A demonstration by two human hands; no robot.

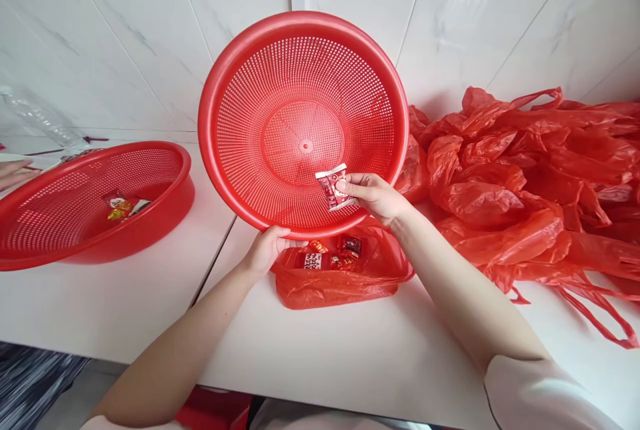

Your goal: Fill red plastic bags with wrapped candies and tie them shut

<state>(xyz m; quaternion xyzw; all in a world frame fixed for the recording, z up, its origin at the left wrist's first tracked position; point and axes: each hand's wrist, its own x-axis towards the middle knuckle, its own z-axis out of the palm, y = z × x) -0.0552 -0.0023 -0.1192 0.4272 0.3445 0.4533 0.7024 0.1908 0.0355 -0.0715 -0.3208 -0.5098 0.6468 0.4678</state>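
A round red plastic colander is tilted up toward me, its perforated inside facing the camera. My left hand grips its lower left rim, thumb on the edge and fingers underneath. Between the thumb and fingers of my right hand is a small dark red and white candy packet, held in front of the colander's lower right inside. Directly below the rim sits an open red plastic bag with several small wrapped snacks in it. The colander hides the bag's far side.
Another red colander stands on the left with a few wrapped snacks inside. Another person's hand is at its far left. A heap of red plastic bags covers the right of the white table. A tiled wall rises behind.
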